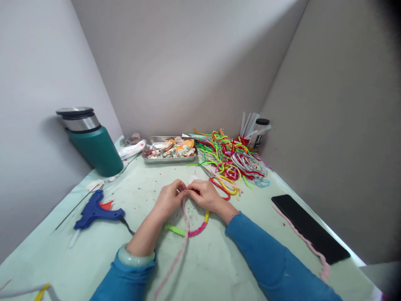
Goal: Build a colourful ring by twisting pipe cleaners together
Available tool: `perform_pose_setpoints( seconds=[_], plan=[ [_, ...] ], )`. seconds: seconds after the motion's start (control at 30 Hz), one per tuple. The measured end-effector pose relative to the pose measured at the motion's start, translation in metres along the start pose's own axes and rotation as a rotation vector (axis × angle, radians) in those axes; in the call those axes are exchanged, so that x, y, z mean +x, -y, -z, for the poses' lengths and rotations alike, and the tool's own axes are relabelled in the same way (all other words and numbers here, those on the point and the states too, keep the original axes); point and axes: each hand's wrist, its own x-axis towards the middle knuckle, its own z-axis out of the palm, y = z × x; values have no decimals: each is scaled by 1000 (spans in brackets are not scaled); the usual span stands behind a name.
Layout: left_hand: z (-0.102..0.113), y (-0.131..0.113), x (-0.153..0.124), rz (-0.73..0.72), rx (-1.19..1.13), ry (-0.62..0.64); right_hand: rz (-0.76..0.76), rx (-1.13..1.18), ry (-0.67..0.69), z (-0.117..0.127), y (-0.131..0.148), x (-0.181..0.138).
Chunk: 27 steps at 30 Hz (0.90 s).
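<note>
My left hand [169, 200] and my right hand [204, 195] meet at the middle of the table, fingers pinched together on the top end of a pale pink pipe cleaner [181, 246]. The pink strand trails down toward me between my forearms. Beneath my hands lies a curved pipe cleaner [191, 230] in green, pink and yellow sections. Both sleeves are blue, and a pale green bangle [135, 258] sits on my left wrist.
A blue glue gun [95, 211] lies at the left, a green flask [90, 141] behind it. A metal tray [149, 147] of small pieces, a heap of coloured pipe cleaners [232, 158], red-handled scissors [216, 180] and a black phone [309, 228] are also here.
</note>
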Motion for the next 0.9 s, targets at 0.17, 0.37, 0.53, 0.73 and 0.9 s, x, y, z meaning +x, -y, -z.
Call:
perform_pose_setpoints(
  seconds=[0.17,0.37,0.53,0.73,0.9],
  plan=[
    [-4,4,-1,-38,96,-39,-14,2,3,-1,0,0],
    [-5,4,-2,-98,144,-95,-83,17,-31,-3,0,0],
    [-4,3,-1,-155,162,-113,-140,53,-57,-2,2,1],
    [-2,1,0,-144,140,-182,-350,402,-20,1,-1,3],
    [3,-5,0,-101,46,-189,-525,832,-15,2,-5,6]
  ],
)
